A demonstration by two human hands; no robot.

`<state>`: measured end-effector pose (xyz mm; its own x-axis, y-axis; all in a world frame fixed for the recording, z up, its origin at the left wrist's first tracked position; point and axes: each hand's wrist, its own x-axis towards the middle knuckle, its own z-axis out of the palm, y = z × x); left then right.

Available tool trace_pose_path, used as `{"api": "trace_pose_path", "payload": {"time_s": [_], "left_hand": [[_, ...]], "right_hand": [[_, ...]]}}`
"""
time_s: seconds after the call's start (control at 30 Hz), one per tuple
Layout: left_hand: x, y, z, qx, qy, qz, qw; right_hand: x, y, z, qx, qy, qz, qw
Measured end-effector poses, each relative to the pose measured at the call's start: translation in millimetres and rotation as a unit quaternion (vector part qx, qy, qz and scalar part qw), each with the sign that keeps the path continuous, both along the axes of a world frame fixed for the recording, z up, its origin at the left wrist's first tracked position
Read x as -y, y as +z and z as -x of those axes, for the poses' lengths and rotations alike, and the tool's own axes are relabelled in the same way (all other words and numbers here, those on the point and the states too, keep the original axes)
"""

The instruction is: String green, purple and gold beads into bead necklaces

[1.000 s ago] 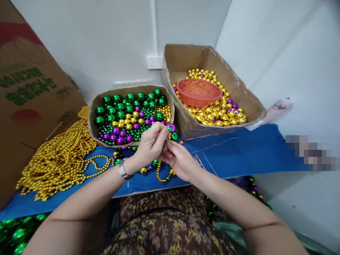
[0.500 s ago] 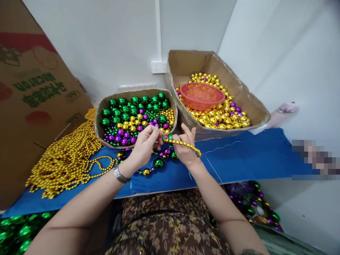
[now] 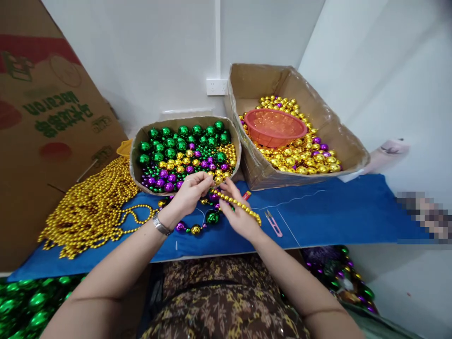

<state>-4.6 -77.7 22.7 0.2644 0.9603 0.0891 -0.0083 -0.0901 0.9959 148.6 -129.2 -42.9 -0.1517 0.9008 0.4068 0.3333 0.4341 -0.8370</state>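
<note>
1. Cardboard sheet (image 3: 42, 141), printed, leaning at the far left.
2. Pile of gold bead chains (image 3: 88, 207), heaped on the blue cloth (image 3: 335, 212) beside the sheet. Loose green beads (image 3: 28, 306) lie below the cloth's edge.
3. Small box (image 3: 134, 162), open and filled with green, purple and gold beads. It stands just behind my hands.
4. My left hand (image 3: 189, 193), watch (image 3: 160, 225) on the wrist. Its fingertips are pressed together, pinching the near end of the gold bead strand (image 3: 243, 208) right in front of the small box.
5. Mixed strand of larger beads (image 3: 197, 229), lying on the cloth under my hands.
6. My right hand (image 3: 240, 217). Thumb and forefinger reach toward the left hand and close on the gold bead strand, which runs slanting across this hand and just above the cloth.
7. Pink-handled snips (image 3: 273, 223), on the cloth just right of my right hand.
8. Large box (image 3: 268, 176), holding mostly gold beads. An orange basket (image 3: 275, 134) sits on top of them.
</note>
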Motion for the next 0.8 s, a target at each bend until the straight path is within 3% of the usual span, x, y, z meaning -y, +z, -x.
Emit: {"api": "trace_pose_path", "payload": {"time_s": [0.1,0.17,0.2,0.27,0.33,0.4,0.5,0.6,0.67,0.8], "left_hand": [[0.7,-7.6,4.6,0.014,0.026,-0.014,0.999],[4.3,-10.4,6.7,-0.012,0.029,-0.036,0.999],[7.1,-11.5,7.2,-0.032,0.028,-0.049,0.998],[14.0,-13.8,7.4,-0.070,0.020,-0.076,0.994],[21.9,-17.0,6.1,-0.100,0.001,-0.106,0.989],[29.9,-21.2,3.6,-0.125,-0.018,-0.147,0.981],[39.9,-27.9,-0.3,-0.151,-0.041,-0.208,0.966],[45.4,-33.3,-1.6,-0.149,-0.048,-0.224,0.962],[46.6,-36.5,-1.0,-0.129,-0.027,-0.194,0.972],[45.8,-44.0,-0.1,-0.010,0.006,-0.059,0.998]], "right_hand": [[36.3,-5.1,1.2,-0.003,0.143,0.087,0.986],[51.6,-0.7,-2.0,0.003,0.250,0.131,0.959],[54.5,3.2,-4.5,-0.006,0.272,0.155,0.950],[50.3,11.1,-9.7,-0.044,0.216,0.181,0.959],[36.7,14.8,-12.5,-0.085,0.081,0.175,0.977],[20.6,13.0,-10.4,-0.129,0.001,0.170,0.977],[4.1,6.7,0.4,-0.235,-0.010,0.197,0.952],[-0.1,6.0,10.4,-0.328,-0.020,0.192,0.925],[-0.1,9.7,11.7,-0.376,-0.022,0.191,0.906],[-4.1,17.4,4.3,-0.467,0.012,0.219,0.857]]}}
